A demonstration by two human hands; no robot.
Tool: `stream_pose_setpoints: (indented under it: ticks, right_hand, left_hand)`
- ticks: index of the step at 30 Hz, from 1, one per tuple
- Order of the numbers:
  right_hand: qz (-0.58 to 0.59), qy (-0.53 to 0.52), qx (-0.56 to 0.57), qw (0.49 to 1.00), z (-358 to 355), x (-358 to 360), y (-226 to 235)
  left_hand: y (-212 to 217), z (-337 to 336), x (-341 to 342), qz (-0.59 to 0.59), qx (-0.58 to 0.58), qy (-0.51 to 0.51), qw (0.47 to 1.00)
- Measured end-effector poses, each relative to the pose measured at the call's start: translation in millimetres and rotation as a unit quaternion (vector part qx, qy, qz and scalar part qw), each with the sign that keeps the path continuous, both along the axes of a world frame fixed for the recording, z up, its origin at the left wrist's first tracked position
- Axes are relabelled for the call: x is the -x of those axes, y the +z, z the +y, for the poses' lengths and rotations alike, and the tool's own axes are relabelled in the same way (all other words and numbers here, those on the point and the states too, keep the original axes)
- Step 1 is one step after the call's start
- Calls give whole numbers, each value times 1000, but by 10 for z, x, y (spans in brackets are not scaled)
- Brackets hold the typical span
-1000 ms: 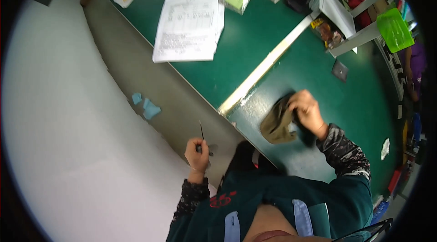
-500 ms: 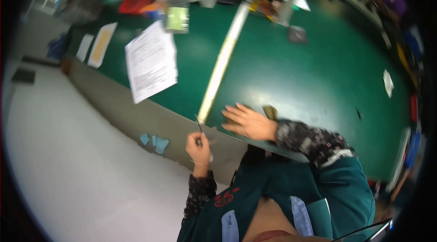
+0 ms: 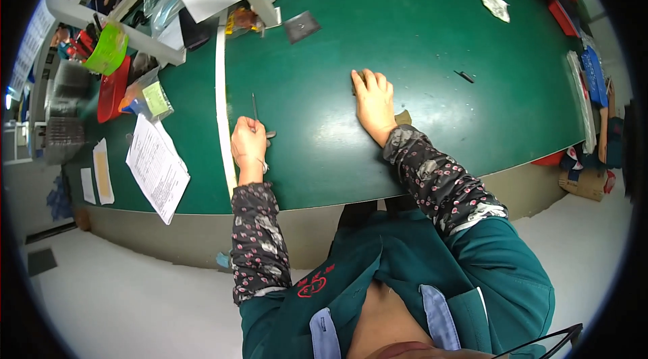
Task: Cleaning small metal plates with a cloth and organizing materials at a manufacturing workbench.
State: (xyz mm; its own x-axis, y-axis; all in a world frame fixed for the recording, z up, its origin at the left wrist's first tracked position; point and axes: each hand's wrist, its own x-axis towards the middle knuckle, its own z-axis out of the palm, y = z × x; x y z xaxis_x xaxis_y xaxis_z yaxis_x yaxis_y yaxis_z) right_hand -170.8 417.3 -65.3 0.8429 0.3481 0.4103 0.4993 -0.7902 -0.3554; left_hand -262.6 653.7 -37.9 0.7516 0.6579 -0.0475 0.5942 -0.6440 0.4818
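Observation:
My left hand (image 3: 248,143) is closed on a thin dark pointed tool (image 3: 254,106), its tip directed away from me. A grey part (image 3: 271,135) shows beside the fingers; I cannot tell whether it belongs to the tool. Palm down on the green table (image 3: 317,163), my right hand (image 3: 374,106) lies with fingers stretched forward. It covers most of a small olive-brown piece (image 3: 403,118), perhaps cloth, which peeks out by the wrist and at the fingertips.
A white strip (image 3: 221,89) runs across the table left of my left hand. Further left lie printed sheets (image 3: 158,170) and a clear bag (image 3: 152,99). A dark square (image 3: 302,26) is beyond my hands. To the right are a small black object (image 3: 465,77) and a crumpled white piece (image 3: 495,6).
The view has swung to the right. My left hand with the tool has moved from the table's front edge to over the tabletop. My right hand stays on the olive-brown piece, its fingers closer together.

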Motion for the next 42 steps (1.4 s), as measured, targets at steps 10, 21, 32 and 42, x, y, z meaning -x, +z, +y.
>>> stream_pose_setpoints:
  ticks: [10,21,32,42]
  right_hand:
    - [107,95,-329,933,-1221,-33,981]
    - [167,-161,-485,843,-3216,-524,817]
    - [67,-184,-235,952,-3581,-972,401]
    - [-2,-51,-37,998,-2886,-868,-19]
  left_hand:
    - [64,-20,-176,-29,17,20,999]
    - [584,-462,-268,-276,693,4,666]
    - [377,-347,-443,-16,-222,-51,974]
    - [195,-2140,-733,-173,-107,-359,911]
